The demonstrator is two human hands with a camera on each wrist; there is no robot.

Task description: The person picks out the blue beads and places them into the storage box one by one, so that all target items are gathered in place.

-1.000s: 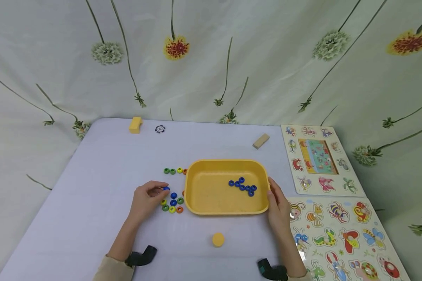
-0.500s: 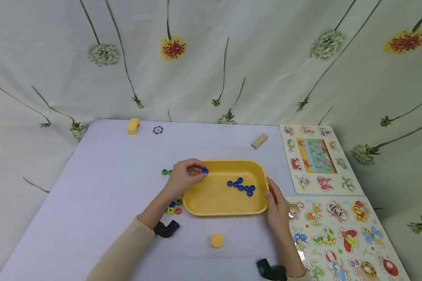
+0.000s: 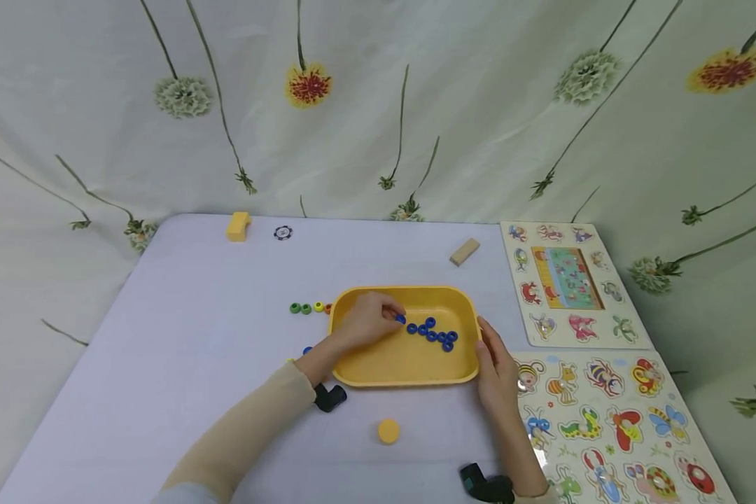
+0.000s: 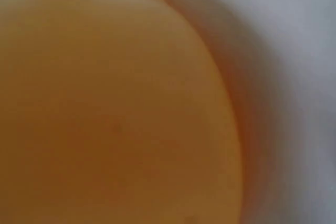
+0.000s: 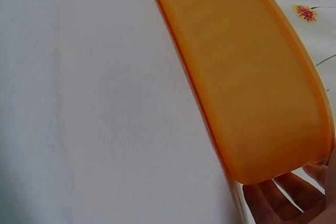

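Note:
In the head view my left hand [image 3: 368, 320] is inside the yellow tray [image 3: 378, 374], pinching a blue bead [image 3: 400, 319] between thumb and fingertips. Several blue beads [image 3: 432, 336] lie in the tray just right of it. My right hand [image 3: 499, 374] holds the tray's right end; the right wrist view shows its fingers [image 5: 262, 200] against the end wall. Outside the tray on the left is a row of green beads [image 3: 300, 308], a yellow bead [image 3: 318, 306] and an orange one. My left forearm hides most beads nearer me. The left wrist view is filled by the tray wall [image 4: 115, 129].
A yellow disc [image 3: 388, 431] lies in front of the tray. Behind it are a yellow block [image 3: 238, 227], a poker chip [image 3: 283, 233] and a wooden block [image 3: 464, 252]. Two picture puzzle boards [image 3: 523, 329] [image 3: 605, 413] cover the table's right side.
My left hand has picked up a blue bead from the table left of the tray and carried it rightward, over the rim into the tray. The right hand has stayed at the tray's end.

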